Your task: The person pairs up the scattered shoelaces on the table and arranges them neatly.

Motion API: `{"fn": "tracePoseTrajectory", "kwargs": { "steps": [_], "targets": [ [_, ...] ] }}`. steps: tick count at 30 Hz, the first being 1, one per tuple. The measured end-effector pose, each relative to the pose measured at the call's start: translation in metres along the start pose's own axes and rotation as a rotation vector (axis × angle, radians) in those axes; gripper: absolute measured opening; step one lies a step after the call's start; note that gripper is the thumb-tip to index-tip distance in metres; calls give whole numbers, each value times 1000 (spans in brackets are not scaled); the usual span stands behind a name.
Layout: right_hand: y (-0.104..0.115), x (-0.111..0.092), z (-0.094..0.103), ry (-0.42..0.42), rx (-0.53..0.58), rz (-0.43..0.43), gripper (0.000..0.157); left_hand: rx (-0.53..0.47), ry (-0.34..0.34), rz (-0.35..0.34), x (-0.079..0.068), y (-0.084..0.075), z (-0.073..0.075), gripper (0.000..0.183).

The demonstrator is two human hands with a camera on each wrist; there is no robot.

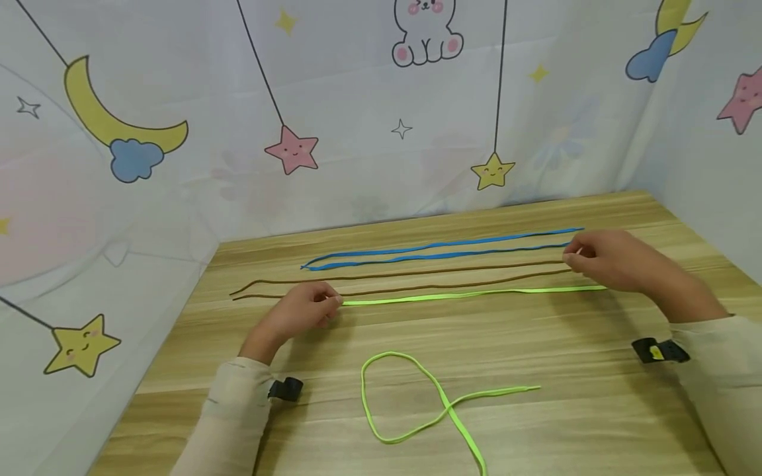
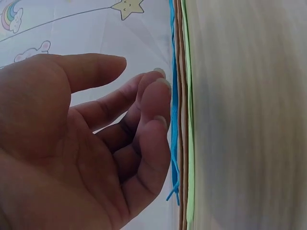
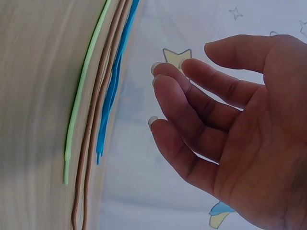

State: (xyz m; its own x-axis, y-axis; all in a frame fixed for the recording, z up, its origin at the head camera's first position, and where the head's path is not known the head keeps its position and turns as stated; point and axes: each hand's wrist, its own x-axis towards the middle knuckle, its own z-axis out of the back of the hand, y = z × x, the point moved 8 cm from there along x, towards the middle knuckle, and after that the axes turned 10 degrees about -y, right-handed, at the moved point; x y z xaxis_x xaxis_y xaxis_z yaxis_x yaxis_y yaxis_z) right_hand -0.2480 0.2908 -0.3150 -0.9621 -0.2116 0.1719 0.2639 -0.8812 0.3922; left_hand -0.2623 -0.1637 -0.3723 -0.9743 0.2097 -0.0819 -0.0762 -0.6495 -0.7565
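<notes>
A bright green shoelace lies straight across the wooden table. My left hand hovers by its left end; in the left wrist view the fingers are loosely curled, the thumb stands apart, and nothing is between them. Over toward the right ends of the laces is my right hand, also loosely curled and holding nothing in the right wrist view. Behind the green lace run two brown lace lengths, then two blue lace lengths, all roughly parallel. The right hand hides some of their right ends.
Closer to me, a second green lace lies in a loop that crosses itself, one end pointing right and the other running out at the bottom edge. A white printed curtain with stars and moons stands behind the wooden table.
</notes>
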Motion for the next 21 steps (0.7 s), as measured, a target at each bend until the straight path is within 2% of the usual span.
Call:
{"fn": "tracePoseTrajectory", "kwargs": {
  "steps": [11,21],
  "targets": [
    [37,3,-15,19,53,60,32,47,56,-45,-10,-16,-23,19],
    [78,11,-36,38,58,98,20,17,109,-56,-23,-22,-42,13]
  ]
}}
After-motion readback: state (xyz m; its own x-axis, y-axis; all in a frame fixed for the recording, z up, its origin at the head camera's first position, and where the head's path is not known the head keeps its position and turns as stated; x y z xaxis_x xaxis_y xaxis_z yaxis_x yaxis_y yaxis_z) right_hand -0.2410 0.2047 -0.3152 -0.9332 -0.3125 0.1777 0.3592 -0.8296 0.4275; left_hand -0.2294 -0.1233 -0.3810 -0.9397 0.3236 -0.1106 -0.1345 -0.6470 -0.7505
